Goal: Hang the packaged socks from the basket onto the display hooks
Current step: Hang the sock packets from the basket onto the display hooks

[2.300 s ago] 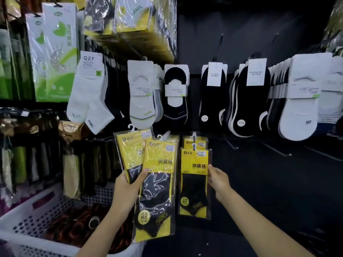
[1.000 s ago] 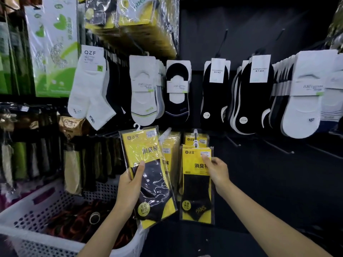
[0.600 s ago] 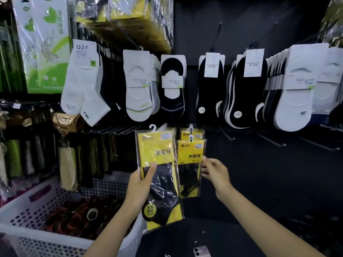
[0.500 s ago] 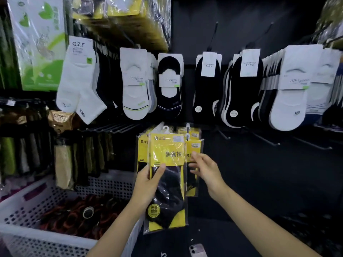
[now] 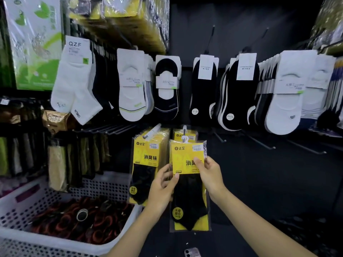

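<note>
A yellow-and-black sock package (image 5: pixel 189 193) is held upright between both hands in front of the display. My left hand (image 5: pixel 161 188) grips its left edge with the thumb on the front. My right hand (image 5: pixel 208 172) pinches its yellow header near the right edge. Its white hanger tab sits at the tip of a display hook (image 5: pixel 184 133) that carries another yellow package (image 5: pixel 185 135) behind. To the left, a full stack of the same packages (image 5: pixel 146 164) hangs on a neighbouring hook. The white perforated basket (image 5: pixel 55 245) stands at lower left.
White and black socks on card (image 5: pixel 131 86) hang in a row above. Bare hooks (image 5: pixel 259 141) jut out to the right of the yellow packages. Dark packaged goods (image 5: pixel 24 149) hang at left above the basket, which holds dark red-and-black items (image 5: pixel 78 219).
My left hand has carried the package rightward from the left stack to the middle hook. My right hand left the hanging package and now pinches the held one's header.
</note>
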A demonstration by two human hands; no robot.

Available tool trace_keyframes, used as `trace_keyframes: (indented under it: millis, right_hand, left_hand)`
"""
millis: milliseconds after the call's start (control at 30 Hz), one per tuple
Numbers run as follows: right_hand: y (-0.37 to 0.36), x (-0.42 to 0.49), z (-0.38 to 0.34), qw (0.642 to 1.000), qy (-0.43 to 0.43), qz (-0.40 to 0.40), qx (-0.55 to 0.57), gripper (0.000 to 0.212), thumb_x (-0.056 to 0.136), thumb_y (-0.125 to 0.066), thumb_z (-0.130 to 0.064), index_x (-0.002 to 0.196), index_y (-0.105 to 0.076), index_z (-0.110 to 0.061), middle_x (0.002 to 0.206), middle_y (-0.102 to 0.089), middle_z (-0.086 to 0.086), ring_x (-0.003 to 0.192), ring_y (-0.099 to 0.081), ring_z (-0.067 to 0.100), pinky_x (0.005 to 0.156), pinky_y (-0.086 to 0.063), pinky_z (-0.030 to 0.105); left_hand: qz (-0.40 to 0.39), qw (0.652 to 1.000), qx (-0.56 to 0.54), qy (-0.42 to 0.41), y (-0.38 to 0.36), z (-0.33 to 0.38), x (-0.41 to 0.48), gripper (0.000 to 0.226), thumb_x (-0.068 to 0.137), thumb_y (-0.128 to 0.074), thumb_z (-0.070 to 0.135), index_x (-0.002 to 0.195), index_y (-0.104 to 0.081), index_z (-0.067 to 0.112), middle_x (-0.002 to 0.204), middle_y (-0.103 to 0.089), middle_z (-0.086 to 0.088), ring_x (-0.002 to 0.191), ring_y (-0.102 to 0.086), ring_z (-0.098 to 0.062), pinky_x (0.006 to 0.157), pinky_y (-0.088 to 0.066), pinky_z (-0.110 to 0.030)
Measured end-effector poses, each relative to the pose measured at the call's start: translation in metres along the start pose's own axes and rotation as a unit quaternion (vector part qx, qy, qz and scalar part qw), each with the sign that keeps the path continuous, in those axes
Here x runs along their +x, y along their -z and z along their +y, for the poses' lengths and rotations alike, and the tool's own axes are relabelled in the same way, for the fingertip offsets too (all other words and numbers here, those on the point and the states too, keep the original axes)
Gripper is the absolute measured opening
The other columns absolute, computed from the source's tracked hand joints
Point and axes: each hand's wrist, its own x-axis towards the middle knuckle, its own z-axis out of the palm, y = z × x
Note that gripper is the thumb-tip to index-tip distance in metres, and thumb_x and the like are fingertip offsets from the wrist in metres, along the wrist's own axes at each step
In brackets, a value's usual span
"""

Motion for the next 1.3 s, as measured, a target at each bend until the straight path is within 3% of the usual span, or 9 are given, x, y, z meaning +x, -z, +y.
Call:
trace_keyframes:
  millis: [200,300,367,433,500,833,1067,1167,1300]
  right_hand:
    - [-0.011,0.014,0.020,0.999,-0.028,0.017,-0.004,0.007,0.094,-0.057,-0.022,0.094,-0.065,-0.022,0.092,-0.072,-0.005,0.087,-0.069,0.008,0.079,-0.055,0.026]
    - [-0.012,0.028,0.029,0.998,-0.053,0.027,0.002,0.009,0.093,-0.059,-0.024,0.093,-0.065,-0.017,0.091,-0.072,-0.001,0.084,-0.069,0.010,0.074,-0.054,0.023]
    - [-0.013,0.040,0.036,0.996,-0.077,0.038,0.002,0.015,0.092,-0.061,-0.028,0.092,-0.065,-0.014,0.092,-0.072,0.003,0.085,-0.068,0.013,0.074,-0.053,0.024]
    - [-0.013,0.053,0.044,0.993,-0.100,0.058,-0.010,0.026,0.089,-0.063,-0.034,0.092,-0.066,-0.008,0.094,-0.072,0.007,0.090,-0.067,0.018,0.082,-0.053,0.030]
    - [-0.014,0.067,0.053,0.990,-0.119,0.078,-0.020,0.036,0.086,-0.065,-0.040,0.093,-0.067,-0.005,0.097,-0.071,0.010,0.095,-0.065,0.023,0.090,-0.051,0.037]
    - [-0.019,0.138,0.088,0.972,-0.195,0.129,-0.002,0.037,0.086,-0.067,-0.038,0.101,-0.067,-0.005,0.107,-0.066,0.013,0.097,-0.060,0.025,0.078,-0.045,0.032]
    - [0.006,0.120,0.111,0.981,-0.163,0.096,-0.050,0.031,0.089,-0.064,-0.030,0.111,-0.062,-0.007,0.112,-0.065,0.009,0.106,-0.061,0.023,0.098,-0.049,0.041]
    - [0.026,0.078,0.120,0.983,-0.152,0.061,-0.081,0.029,0.090,-0.064,-0.030,0.114,-0.057,-0.014,0.114,-0.060,0.002,0.109,-0.057,0.018,0.100,-0.046,0.036]
    - [0.056,0.004,0.143,0.977,-0.160,0.001,-0.141,0.025,0.090,-0.063,-0.028,0.113,-0.056,-0.021,0.109,-0.059,-0.004,0.096,-0.057,0.005,0.083,-0.045,0.018]
  left_hand:
    - [0.024,1.000,0.010,0.003,0.000,-0.016,0.005,0.058,0.089,-0.057,0.038,0.142,-0.034,0.032,0.127,-0.055,0.015,0.098,-0.058,0.012,0.072,-0.046,-0.005]
    - [0.022,0.999,0.031,0.011,-0.005,-0.026,0.017,0.057,0.092,-0.051,0.040,0.144,-0.029,0.035,0.139,-0.043,0.016,0.108,-0.048,0.011,0.079,-0.044,-0.011]
    - [0.017,0.999,0.046,0.012,-0.011,-0.033,0.028,0.060,0.093,-0.048,0.043,0.147,-0.023,0.036,0.147,-0.036,0.013,0.122,-0.044,0.002,0.096,-0.043,-0.019]
    - [0.011,0.998,0.052,0.017,-0.018,-0.039,0.041,0.062,0.093,-0.047,0.045,0.148,-0.018,0.037,0.152,-0.029,0.009,0.135,-0.034,-0.009,0.111,-0.035,-0.036]
    - [0.010,0.998,0.054,0.018,-0.025,-0.046,0.058,0.063,0.095,-0.046,0.043,0.149,-0.015,0.036,0.155,-0.022,0.009,0.140,-0.025,-0.011,0.116,-0.027,-0.041]
    - [0.023,0.996,0.072,0.055,-0.046,-0.069,0.145,0.063,0.098,-0.040,0.042,0.151,-0.008,0.032,0.159,-0.009,0.005,0.145,-0.012,-0.015,0.118,-0.018,-0.039]
    - [0.004,0.994,0.090,0.064,-0.041,-0.078,0.139,0.064,0.097,-0.041,0.043,0.151,-0.007,0.032,0.159,-0.010,0.005,0.145,-0.012,-0.016,0.118,-0.019,-0.042]
    - [-0.011,0.990,0.129,0.057,-0.033,-0.090,0.105,0.065,0.096,-0.042,0.046,0.151,-0.011,0.029,0.158,-0.012,0.007,0.145,-0.013,-0.013,0.118,-0.017,-0.037]
    - [-0.045,0.984,0.151,0.079,-0.020,-0.125,0.029,0.061,0.094,-0.046,0.047,0.148,-0.023,0.030,0.153,-0.025,0.010,0.141,-0.023,-0.009,0.115,-0.024,-0.030]
